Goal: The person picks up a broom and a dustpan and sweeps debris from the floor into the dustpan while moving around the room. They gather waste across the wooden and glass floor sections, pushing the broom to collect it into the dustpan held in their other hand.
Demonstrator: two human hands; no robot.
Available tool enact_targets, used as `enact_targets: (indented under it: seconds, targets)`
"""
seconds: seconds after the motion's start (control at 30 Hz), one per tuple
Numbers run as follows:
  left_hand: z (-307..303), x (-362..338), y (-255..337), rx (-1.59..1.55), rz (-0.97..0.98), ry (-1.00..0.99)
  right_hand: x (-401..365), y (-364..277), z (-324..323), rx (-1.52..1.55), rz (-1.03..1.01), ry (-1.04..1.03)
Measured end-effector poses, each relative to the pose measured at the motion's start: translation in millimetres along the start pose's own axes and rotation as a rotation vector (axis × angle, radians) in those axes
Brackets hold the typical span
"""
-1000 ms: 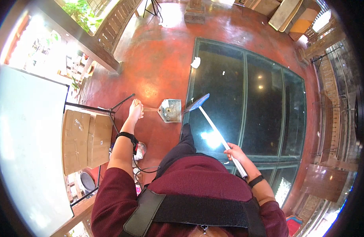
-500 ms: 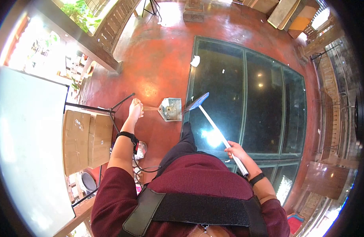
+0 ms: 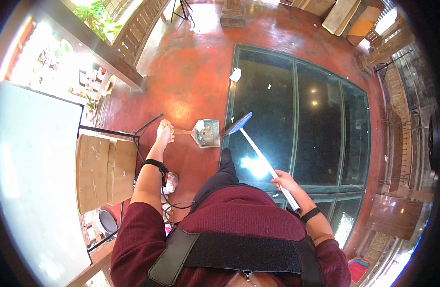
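My left hand [image 3: 165,131] is closed round the wooden handle of a metal dustpan [image 3: 208,133], whose pan lies on the red floor beside the glass panels. A broom with a blue head [image 3: 239,124] and a white pole [image 3: 265,162] is in my right hand [image 3: 285,181], fingers wrapped round the pole. The broom's bristles are at the glass edge, just right of the dustpan's open side. White scraps lie on the dark glass [image 3: 265,119]: a larger one [image 3: 235,75] near its upper left corner and a small one [image 3: 269,87].
Cardboard boxes [image 3: 93,172] and a white board [image 3: 38,177] stand at the left, with a black stand's legs [image 3: 148,123] near my left hand. A wooden post [image 3: 233,14] rises at the far end. More small white bits dot the floor.
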State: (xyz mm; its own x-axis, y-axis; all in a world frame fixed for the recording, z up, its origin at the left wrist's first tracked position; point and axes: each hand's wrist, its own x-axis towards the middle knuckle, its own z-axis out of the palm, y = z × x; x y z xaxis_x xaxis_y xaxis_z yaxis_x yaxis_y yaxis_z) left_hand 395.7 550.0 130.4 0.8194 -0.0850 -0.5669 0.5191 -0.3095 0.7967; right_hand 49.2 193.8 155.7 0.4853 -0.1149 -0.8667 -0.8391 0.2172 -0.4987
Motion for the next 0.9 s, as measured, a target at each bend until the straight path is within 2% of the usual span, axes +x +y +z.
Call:
enact_targets:
  seconds: [0.9]
  targets:
    - [-0.3,-1.0,1.9,0.05,-0.008,0.037,1.6,-4.2,3.4,0.007,-0.015,0.016]
